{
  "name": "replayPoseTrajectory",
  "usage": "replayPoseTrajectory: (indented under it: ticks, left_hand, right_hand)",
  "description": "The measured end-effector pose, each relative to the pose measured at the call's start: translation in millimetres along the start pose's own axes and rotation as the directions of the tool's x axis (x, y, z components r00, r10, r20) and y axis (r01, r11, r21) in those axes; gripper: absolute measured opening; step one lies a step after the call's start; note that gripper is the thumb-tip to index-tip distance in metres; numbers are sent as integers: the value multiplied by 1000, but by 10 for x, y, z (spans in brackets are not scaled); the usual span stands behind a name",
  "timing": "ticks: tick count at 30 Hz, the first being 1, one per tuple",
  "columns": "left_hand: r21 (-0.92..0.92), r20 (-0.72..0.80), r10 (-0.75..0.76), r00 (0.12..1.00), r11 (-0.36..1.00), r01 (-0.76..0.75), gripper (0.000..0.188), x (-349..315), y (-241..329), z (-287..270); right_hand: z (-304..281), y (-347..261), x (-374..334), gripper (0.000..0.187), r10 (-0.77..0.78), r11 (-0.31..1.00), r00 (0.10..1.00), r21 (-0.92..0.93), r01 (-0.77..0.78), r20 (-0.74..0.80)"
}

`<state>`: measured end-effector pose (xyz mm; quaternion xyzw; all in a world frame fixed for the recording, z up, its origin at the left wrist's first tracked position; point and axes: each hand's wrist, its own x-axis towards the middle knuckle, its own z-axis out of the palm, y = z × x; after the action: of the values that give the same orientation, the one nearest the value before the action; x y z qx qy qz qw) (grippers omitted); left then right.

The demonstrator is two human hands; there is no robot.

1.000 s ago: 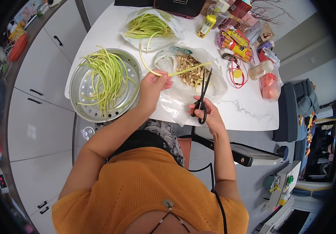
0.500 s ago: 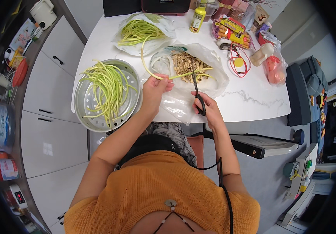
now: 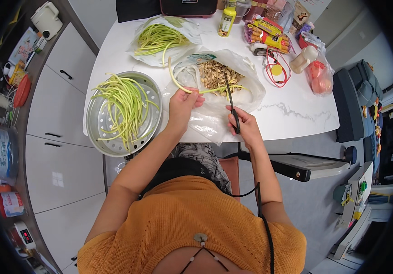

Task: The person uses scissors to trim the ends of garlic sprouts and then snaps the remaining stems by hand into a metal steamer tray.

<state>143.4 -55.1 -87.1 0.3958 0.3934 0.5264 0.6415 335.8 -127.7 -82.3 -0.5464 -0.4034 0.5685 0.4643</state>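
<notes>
My left hand (image 3: 185, 107) pinches one long pale-green garlic scape (image 3: 173, 76), its thicker end curving up to the left. The thin end reaches right over an open plastic bag (image 3: 254, 86) of small tan, dry-looking pieces (image 3: 214, 75). In my right hand (image 3: 245, 127) are black-handled scissors (image 3: 235, 121), blades pointing away from me and crossing the scape's thin end. Whether the blades touch the scape, I cannot tell. To the left, a heap of garlic scapes (image 3: 122, 102) lies in a round perforated metal pan (image 3: 97, 132). More scapes (image 3: 160, 39) fill a second plastic bag (image 3: 191, 31) behind.
On the white table (image 3: 296, 107) stand a yellow bottle (image 3: 226, 19), packaged sausages (image 3: 267, 35), a red cord (image 3: 284, 75), a jar lying over (image 3: 304, 60) and a bag of red fruit (image 3: 320, 80). A chair (image 3: 315, 165) is at the right; cabinets (image 3: 64, 109) line the left.
The view has shifted slightly. The held scape's far end has come away from the rear bag's stems a little, and its thin end sits slightly lower against the blades. Both hands keep their holds.
</notes>
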Motion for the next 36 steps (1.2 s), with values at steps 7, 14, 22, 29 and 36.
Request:
replayPoseTrajectory:
  ticks: [7,14,22,29,36]
  left_hand:
    - [-67,85,-46,995,996,52,16,-37,86,-60]
    - [85,161,-116,980,991,103,23,-89,191,-111]
    - [138,198,-108,974,987,81,25,-97,175,-156]
    - [163,157,-111,981,983,85,23,-132,235,-124]
    - [156,-33,223,974,964,-215,29,-249,602,-150]
  right_hand:
    - [-23,-125,-101,36,7,1000,999,28,-6,-46]
    - [-50,-178,-138,38,-33,998,999,-52,33,-2]
    - [57,-285,-144,42,-4,987,985,-155,30,170]
    - [117,-340,-155,44,45,971,982,-239,0,183]
    - [220,-341,-151,40,-52,828,989,-547,122,141]
